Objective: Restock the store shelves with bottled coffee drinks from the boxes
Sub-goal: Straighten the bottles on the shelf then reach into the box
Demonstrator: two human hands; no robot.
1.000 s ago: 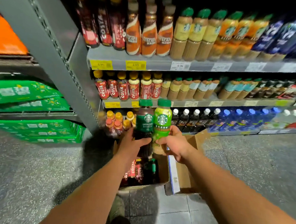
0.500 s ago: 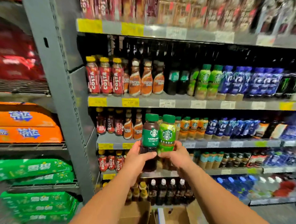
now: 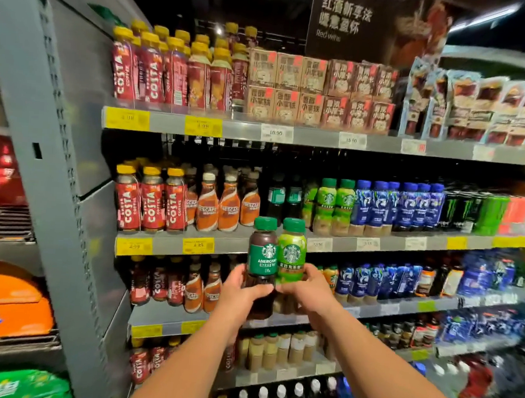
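Green-capped coffee bottles, one in each hand, held up before the drinks shelving.

Nearest, the left hand [image 3: 239, 292] curls its fingers round the lower body of a dark Americano bottle [image 3: 262, 251], and the right hand [image 3: 310, 290] grasps the base of a light green bottle [image 3: 291, 250]. Both bottles are upright, side by side and touching, in the air in front of a grey shelf edge [image 3: 166, 246] with yellow price tags. Behind them on that shelf stand red Costa bottles [image 3: 151, 200] at the left, then orange Nescafé bottles [image 3: 229, 209], dark bottles [image 3: 276, 199], matching green Starbucks bottles [image 3: 335, 204] and blue bottles [image 3: 403, 205]. Farther up, the top shelf carries brown cartons [image 3: 321, 91] under a dark sign [image 3: 345, 21] reading "Red wine".
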